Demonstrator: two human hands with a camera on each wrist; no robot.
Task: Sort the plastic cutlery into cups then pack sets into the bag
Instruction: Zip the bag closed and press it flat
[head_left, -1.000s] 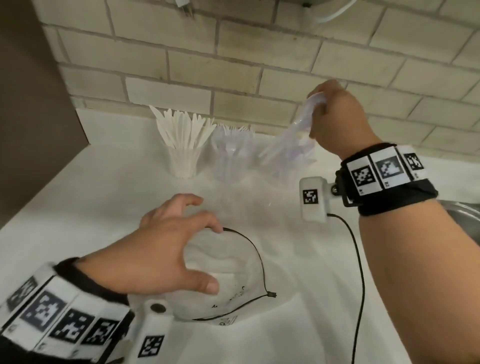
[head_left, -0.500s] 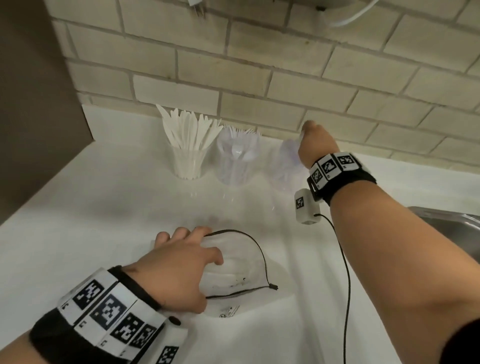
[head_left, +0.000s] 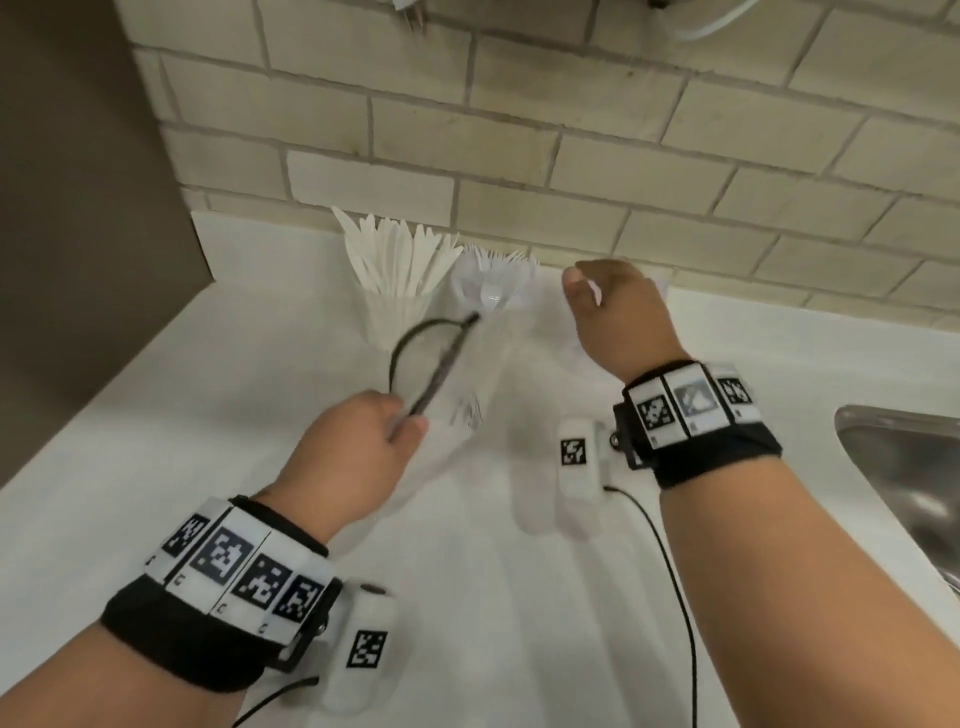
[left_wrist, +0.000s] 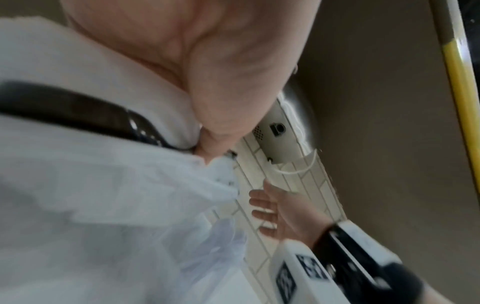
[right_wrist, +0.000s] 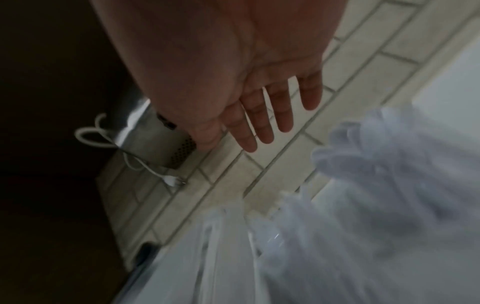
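Observation:
My left hand (head_left: 402, 423) pinches the black-rimmed mouth of the clear plastic bag (head_left: 470, 379) and holds it tilted above the white counter (head_left: 208, 415), in front of the cups. In the left wrist view the bag (left_wrist: 103, 205) fills the frame. My right hand (head_left: 613, 312) hovers by the wall with straight, spread fingers (right_wrist: 259, 127) and holds nothing. A cup of white knives (head_left: 395, 291) stands at the back left, with a cup of clear forks (head_left: 493, 283) beside it. Blurred clear spoons (right_wrist: 376, 164) lie below the right hand; their cup is hidden in the head view.
A tiled brick wall (head_left: 519, 156) runs right behind the cups. A brown panel (head_left: 78, 208) bounds the counter on the left. The rim of a steel sink (head_left: 909, 467) sits at the right. Wrist-camera cables (head_left: 670, 571) trail over the near counter.
The left hand has lifted the bag off the counter and carried it toward the cups. The right hand, which held clear cutlery over the right cup, is now spread with nothing in it.

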